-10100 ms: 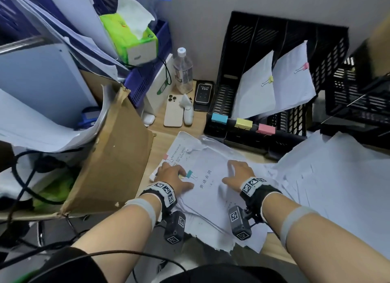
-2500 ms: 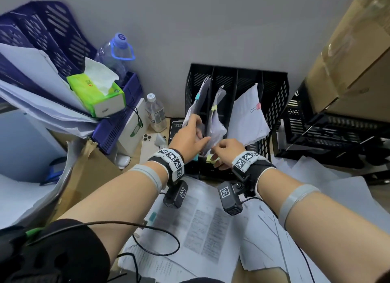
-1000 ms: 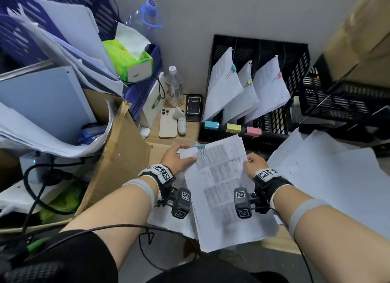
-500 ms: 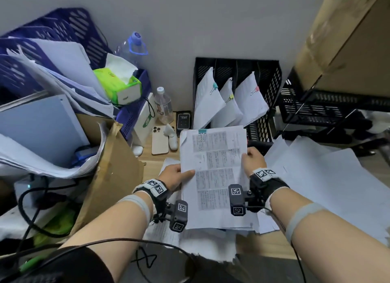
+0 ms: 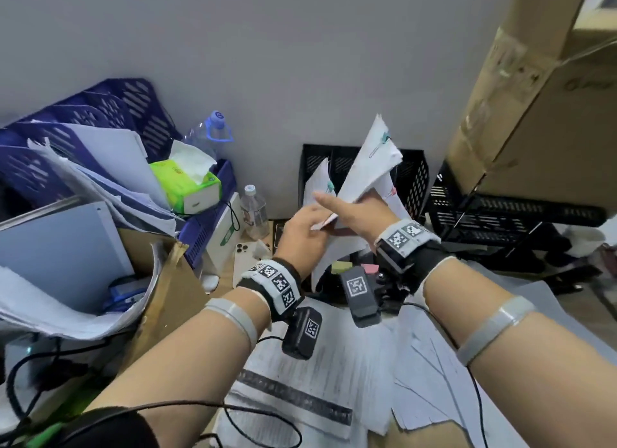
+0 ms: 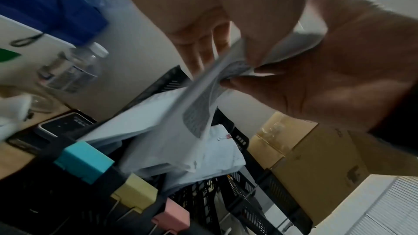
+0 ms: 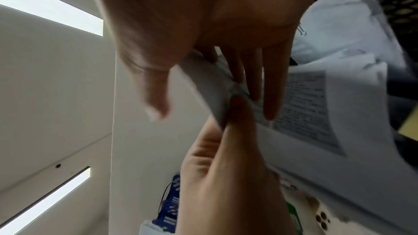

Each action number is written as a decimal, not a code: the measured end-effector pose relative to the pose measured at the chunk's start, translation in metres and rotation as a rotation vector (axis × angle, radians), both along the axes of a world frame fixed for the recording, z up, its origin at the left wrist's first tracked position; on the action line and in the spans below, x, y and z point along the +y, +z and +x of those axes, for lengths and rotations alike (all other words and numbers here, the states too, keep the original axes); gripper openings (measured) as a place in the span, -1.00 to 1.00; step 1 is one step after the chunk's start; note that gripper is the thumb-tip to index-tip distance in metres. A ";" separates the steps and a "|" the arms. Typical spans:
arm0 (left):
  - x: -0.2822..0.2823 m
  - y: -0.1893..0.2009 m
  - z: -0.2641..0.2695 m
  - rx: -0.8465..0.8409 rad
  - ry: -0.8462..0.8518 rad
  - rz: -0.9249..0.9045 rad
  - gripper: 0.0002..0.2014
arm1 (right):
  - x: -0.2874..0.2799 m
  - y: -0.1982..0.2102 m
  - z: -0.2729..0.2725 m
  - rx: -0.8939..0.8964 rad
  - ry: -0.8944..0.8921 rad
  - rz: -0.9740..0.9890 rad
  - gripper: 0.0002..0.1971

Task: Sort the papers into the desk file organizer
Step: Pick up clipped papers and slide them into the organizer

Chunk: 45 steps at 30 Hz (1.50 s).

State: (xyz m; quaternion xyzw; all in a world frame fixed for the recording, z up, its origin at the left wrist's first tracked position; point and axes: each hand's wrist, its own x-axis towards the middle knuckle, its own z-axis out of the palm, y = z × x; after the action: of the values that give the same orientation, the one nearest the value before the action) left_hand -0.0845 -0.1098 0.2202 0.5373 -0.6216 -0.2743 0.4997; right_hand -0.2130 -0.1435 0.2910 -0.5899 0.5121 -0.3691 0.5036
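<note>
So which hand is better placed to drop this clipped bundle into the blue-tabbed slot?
Probably the left hand: it pinches the bundle at its lower edge, on the side of the blue tab. The right hand grips it from the far side.

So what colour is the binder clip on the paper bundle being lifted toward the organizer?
Teal, on the binder clip at the raised paper bundle's top edge; head view shows it best.
</note>
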 end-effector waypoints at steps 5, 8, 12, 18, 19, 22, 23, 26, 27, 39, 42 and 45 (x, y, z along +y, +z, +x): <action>-0.020 0.002 -0.009 0.058 -0.138 0.195 -0.62 | -0.026 0.015 -0.035 0.217 -0.186 -0.062 -0.61; -0.048 -0.006 -0.007 -0.263 -0.038 0.288 -0.49 | -0.031 0.021 -0.050 0.245 -0.141 -0.069 -0.64; -0.077 -0.009 -0.014 -0.786 -0.098 0.472 -0.28 | -0.034 0.032 -0.062 0.179 -0.084 -0.090 -0.76; -0.086 -0.015 -0.008 -0.891 0.197 0.568 -0.55 | -0.040 0.042 -0.068 0.047 -0.024 -0.081 -0.73; -0.087 -0.016 -0.001 -0.867 0.244 0.556 -0.59 | -0.042 0.042 -0.066 0.023 -0.022 -0.095 -0.70; -0.088 -0.018 0.019 -0.842 0.266 0.504 -0.54 | -0.047 0.039 -0.056 0.041 -0.002 -0.097 -0.71; -0.087 -0.018 0.024 -0.839 0.257 0.485 -0.56 | -0.050 0.036 -0.051 0.049 0.001 -0.090 -0.71; -0.085 -0.013 0.035 -0.821 0.248 0.447 -0.62 | -0.055 0.028 -0.034 0.086 0.037 -0.063 -0.77; -0.085 -0.013 0.037 -0.828 0.256 0.428 -0.62 | -0.057 0.025 -0.027 0.108 0.054 -0.064 -0.82; -0.076 -0.018 0.051 -0.711 0.312 0.439 -0.72 | -0.091 0.000 0.021 0.010 -0.048 0.034 -0.65; -0.074 -0.022 0.052 -0.715 0.322 0.465 -0.70 | -0.096 -0.023 0.021 0.256 0.033 0.008 -0.49; -0.076 -0.023 0.052 -0.720 0.324 0.465 -0.67 | -0.097 -0.039 0.023 0.275 -0.010 -0.026 -0.39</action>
State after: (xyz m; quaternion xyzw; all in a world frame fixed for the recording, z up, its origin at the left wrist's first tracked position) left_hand -0.0329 -0.1857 0.1968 0.7867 -0.5855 -0.1206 0.1545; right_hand -0.1895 -0.2404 0.2521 -0.6388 0.5742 -0.2941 0.4192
